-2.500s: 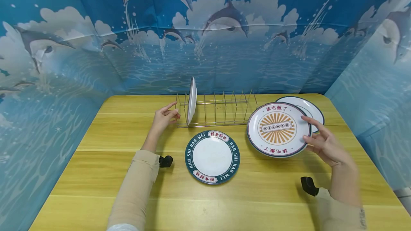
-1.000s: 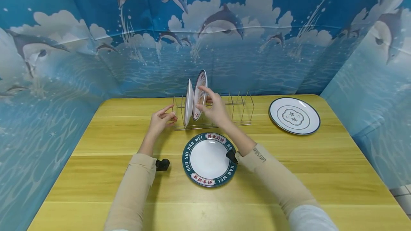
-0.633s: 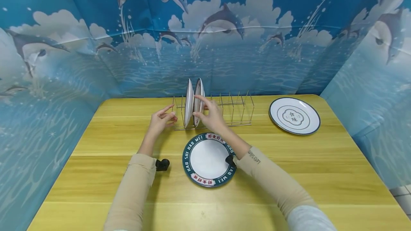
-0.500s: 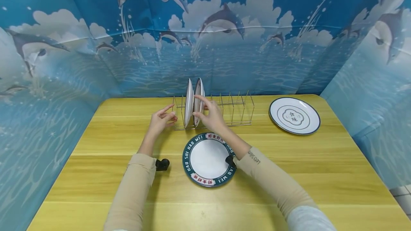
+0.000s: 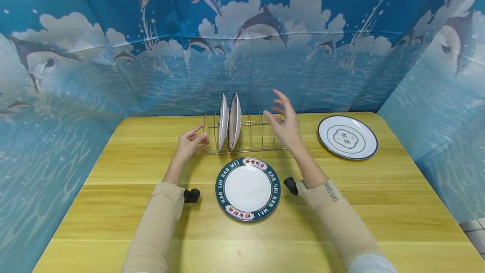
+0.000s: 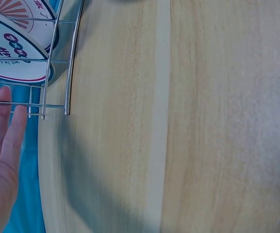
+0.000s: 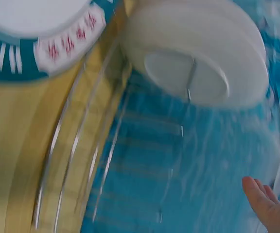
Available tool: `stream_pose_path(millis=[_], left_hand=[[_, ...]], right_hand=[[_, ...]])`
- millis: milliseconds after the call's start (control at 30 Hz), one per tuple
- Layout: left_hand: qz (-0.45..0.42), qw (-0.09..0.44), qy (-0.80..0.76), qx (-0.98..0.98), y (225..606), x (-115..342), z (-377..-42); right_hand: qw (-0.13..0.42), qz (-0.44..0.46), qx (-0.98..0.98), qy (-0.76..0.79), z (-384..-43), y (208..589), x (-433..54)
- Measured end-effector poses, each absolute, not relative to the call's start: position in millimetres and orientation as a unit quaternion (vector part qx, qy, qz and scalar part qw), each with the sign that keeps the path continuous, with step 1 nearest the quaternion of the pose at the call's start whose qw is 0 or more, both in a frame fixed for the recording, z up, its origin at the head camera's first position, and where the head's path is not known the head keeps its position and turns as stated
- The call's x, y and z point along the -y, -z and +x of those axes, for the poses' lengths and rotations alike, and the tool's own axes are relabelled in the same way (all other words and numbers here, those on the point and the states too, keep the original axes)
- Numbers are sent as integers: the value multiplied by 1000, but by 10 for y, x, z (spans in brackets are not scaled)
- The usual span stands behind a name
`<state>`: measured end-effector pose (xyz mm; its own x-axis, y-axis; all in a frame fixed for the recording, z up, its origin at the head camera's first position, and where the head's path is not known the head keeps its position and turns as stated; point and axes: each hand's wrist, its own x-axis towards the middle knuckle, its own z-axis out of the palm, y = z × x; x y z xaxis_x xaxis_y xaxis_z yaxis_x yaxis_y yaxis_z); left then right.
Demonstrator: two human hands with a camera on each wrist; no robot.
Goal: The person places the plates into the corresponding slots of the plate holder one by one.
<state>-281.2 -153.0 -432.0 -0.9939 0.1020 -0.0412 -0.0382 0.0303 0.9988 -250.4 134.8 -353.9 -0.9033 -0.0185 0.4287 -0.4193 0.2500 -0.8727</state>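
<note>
A wire dish rack (image 5: 261, 134) stands at the back of the table. Two plates lean upright in its left part: the left plate (image 5: 222, 122) and, beside it, the right plate (image 5: 235, 122). My left hand (image 5: 189, 144) holds the rack's left end by a wire; in the left wrist view its fingers (image 6: 8, 138) reach past that wire, with the thumb out of frame. My right hand (image 5: 286, 125) hovers over the rack's right part, fingers spread and holding nothing. The green-rimmed plate (image 5: 248, 188) lies flat in front of the rack.
A white plate with a dark rim (image 5: 347, 137) lies flat at the back right of the wooden table (image 5: 379, 205). A blue dolphin-print cloth (image 5: 182, 66) hangs behind and at both sides. A black camera (image 5: 192, 195) sits at the left wrist.
My right hand carried the orange-sunburst plate from the right into the rack, let go and drew back rightward. My left hand has stayed at the rack's end.
</note>
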Motion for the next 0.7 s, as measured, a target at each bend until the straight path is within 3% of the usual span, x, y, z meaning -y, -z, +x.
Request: stream_pose_path(millis=[133, 333, 567, 700], left_hand=[[16, 49, -702, -710, 4258, 1509, -2766], [15, 51, -701, -712, 4264, 1509, -2764], [23, 50, -701, -711, 4287, 1521, -2776], [20, 51, -703, -709, 4281, 1519, -2769]], right_hand=[[221, 68, 751, -618, -2376, 3378, -1781], [284, -56, 716, -635, -2391, 3604, -2523], [303, -194, 599, -715, -2275, 3871, -3120], [278, -264, 564, -731, -2196, 4005, -3356]])
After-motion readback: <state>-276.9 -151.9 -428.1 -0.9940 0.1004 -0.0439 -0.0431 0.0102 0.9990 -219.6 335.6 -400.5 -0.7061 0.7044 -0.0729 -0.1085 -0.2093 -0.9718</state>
